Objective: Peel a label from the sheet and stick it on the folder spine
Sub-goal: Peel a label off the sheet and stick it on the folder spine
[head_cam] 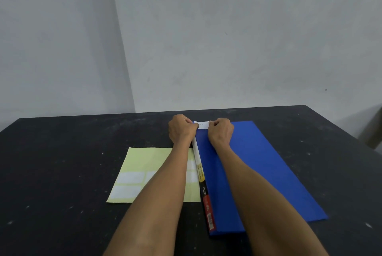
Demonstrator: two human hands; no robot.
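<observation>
Both grips pinch rectangular white label point(201, 125) over smooth blue folder point(248, 171).

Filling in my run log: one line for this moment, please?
step: placing label | left hand, right hand: pinching label ends | location: far end of blue folder | label sheet: beside folder

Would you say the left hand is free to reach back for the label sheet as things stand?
Probably not right away: the left hand pinches one end of the white label at the folder's far end. The label sheet lies unobstructed under that forearm, so letting go would free it.
</observation>
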